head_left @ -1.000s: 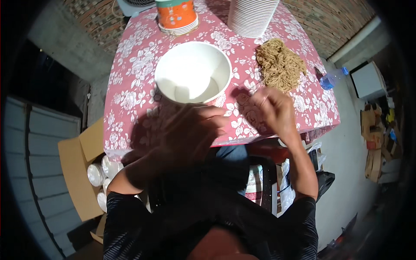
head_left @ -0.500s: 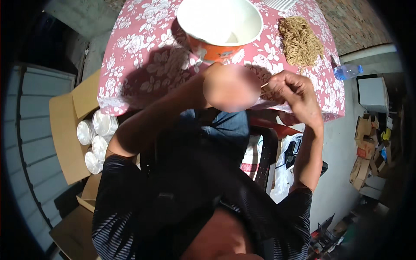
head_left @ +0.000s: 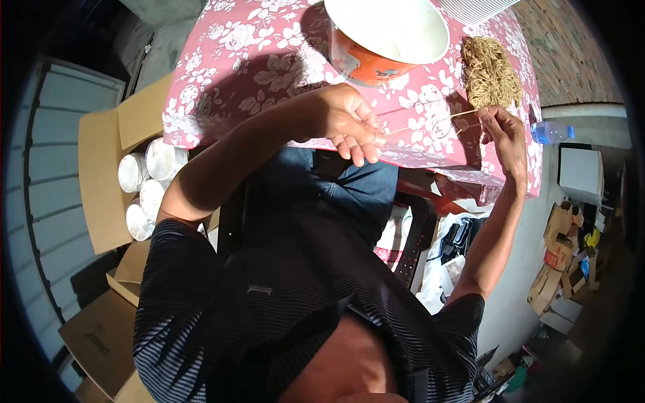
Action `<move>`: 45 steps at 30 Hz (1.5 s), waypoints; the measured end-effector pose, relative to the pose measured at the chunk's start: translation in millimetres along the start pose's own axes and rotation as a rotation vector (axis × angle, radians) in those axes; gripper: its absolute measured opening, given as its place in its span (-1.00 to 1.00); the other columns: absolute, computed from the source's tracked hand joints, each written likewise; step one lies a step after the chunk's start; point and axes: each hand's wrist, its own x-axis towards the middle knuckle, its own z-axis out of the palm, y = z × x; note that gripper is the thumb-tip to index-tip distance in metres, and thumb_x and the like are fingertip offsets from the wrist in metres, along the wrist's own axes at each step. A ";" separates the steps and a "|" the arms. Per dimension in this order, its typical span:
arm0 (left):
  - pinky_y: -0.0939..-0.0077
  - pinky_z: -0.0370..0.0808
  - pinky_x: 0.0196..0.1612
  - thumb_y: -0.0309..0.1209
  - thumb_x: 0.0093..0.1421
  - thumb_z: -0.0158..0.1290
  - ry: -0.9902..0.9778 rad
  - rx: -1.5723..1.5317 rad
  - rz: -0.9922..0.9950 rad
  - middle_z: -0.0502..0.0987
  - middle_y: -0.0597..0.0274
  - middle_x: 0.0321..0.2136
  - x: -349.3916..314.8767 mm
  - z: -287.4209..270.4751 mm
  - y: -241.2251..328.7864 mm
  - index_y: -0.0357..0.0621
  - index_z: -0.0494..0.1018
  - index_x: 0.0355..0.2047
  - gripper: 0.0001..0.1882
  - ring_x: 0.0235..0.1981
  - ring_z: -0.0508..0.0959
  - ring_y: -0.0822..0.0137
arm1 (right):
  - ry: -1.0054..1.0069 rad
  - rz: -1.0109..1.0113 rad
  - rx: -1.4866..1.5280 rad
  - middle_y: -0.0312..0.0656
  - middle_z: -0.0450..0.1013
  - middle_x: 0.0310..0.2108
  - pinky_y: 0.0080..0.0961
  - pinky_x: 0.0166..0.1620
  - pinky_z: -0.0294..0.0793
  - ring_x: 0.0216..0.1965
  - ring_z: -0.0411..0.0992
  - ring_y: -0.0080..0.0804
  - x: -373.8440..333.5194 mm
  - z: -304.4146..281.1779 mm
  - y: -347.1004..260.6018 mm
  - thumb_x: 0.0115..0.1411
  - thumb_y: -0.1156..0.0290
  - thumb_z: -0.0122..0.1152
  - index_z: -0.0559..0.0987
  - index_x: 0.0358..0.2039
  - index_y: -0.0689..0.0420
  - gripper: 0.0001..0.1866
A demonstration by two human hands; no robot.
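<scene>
A thin tan string (head_left: 463, 113) stretches between my two hands, over the near edge of the table. My left hand (head_left: 353, 124) pinches its left end between thumb and forefinger, the other fingers hanging loosely. At the opposite end, my right hand (head_left: 504, 134) is closed with its fingertips on the string. Just beyond the right hand lies a tangled bundle of tan string (head_left: 492, 74). A large bucket (head_left: 366, 60), orange outside and white inside, stands on the table beyond my hands; its far rim is cut off by the picture's edge.
A pink cloth with white flowers covers the table (head_left: 235, 74). Stacked white containers (head_left: 470, 10) stand at its far right. An open cardboard box (head_left: 101, 188) with wrapped white stacks is on my left. A plastic bottle (head_left: 551, 132) and piled cartons (head_left: 557, 262) are at right.
My hands have moved farther apart, with the string now drawn out between them. The bucket and string bundle appear farther right in the picture as the view has shifted.
</scene>
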 end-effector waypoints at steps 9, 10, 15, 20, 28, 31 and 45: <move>0.59 0.58 -0.42 -0.40 0.35 0.14 0.024 0.187 0.116 0.71 0.06 -0.40 1.2 13.3 25.2 -0.33 0.63 -0.23 -0.79 -0.45 0.69 0.38 | -0.350 0.003 0.183 -0.17 0.62 -0.10 -0.52 -0.25 0.62 -0.29 0.55 -0.57 -59.1 97.3 -86.1 0.24 0.52 0.39 0.53 0.18 0.28 -0.51; 0.59 0.59 -0.41 -0.41 0.34 0.14 0.030 0.231 0.128 0.71 0.08 -0.41 5.1 16.7 28.8 -0.33 0.63 -0.24 -0.81 -0.45 0.69 0.39 | -0.343 -0.208 0.218 -0.14 0.63 -0.12 -0.54 -0.25 0.64 -0.26 0.56 -0.58 -60.5 108.8 -77.9 0.21 0.57 0.41 0.56 0.12 0.33 -0.54; 0.53 0.53 -0.42 -0.47 0.24 0.18 0.184 0.502 0.280 0.68 0.16 -0.51 -6.8 28.9 45.2 -0.28 0.63 -0.37 -0.88 -0.52 0.66 0.42 | -0.197 -0.032 0.399 -0.16 0.63 -0.42 -0.57 -0.27 0.61 -0.41 0.59 -0.52 -65.8 106.8 -66.1 0.31 0.58 0.31 0.66 -0.24 0.36 -0.90; 0.26 0.47 -0.41 -0.43 0.15 0.30 0.699 0.985 0.837 0.47 0.14 -0.58 -1.5 54.8 51.9 -0.23 0.53 -0.33 -0.81 -0.56 0.52 0.17 | -0.141 -0.171 0.329 -0.23 0.56 -0.41 -0.59 -0.29 0.54 -0.40 0.51 -0.56 -72.3 96.8 -66.5 0.36 0.61 0.23 0.61 -0.27 0.33 -0.95; 0.22 0.64 -0.21 -0.42 0.27 0.18 1.011 1.515 0.465 0.57 -0.30 -0.33 82.0 21.1 103.9 -0.73 0.33 0.16 -0.40 -0.25 0.66 0.07 | 0.344 -0.167 0.547 -0.31 0.53 -0.43 -0.59 -0.33 0.51 -0.44 0.47 -0.62 -51.7 78.5 -51.3 0.40 0.46 0.24 0.64 -0.21 0.26 -0.88; 0.30 0.63 -0.19 -0.51 0.29 0.06 0.847 1.370 0.335 0.65 -0.05 -0.43 52.1 8.8 110.2 -0.45 0.49 0.12 -0.60 -0.30 0.69 0.12 | 0.395 -0.182 0.529 -0.34 0.53 -0.41 -0.61 -0.33 0.50 -0.44 0.46 -0.65 -51.5 82.1 -50.3 0.38 0.44 0.27 0.66 -0.22 0.24 -0.88; 0.46 0.55 -0.13 -0.55 0.26 0.03 0.668 0.651 0.660 0.67 0.10 -0.27 -44.4 -20.1 98.8 -0.35 0.56 -0.10 -0.76 -0.25 0.62 0.38 | 0.210 -0.211 0.584 -0.42 0.53 -0.45 -0.75 -0.39 0.32 -0.49 0.33 -0.81 -9.9 116.4 -112.4 0.33 0.52 0.27 0.68 -0.26 0.29 -0.90</move>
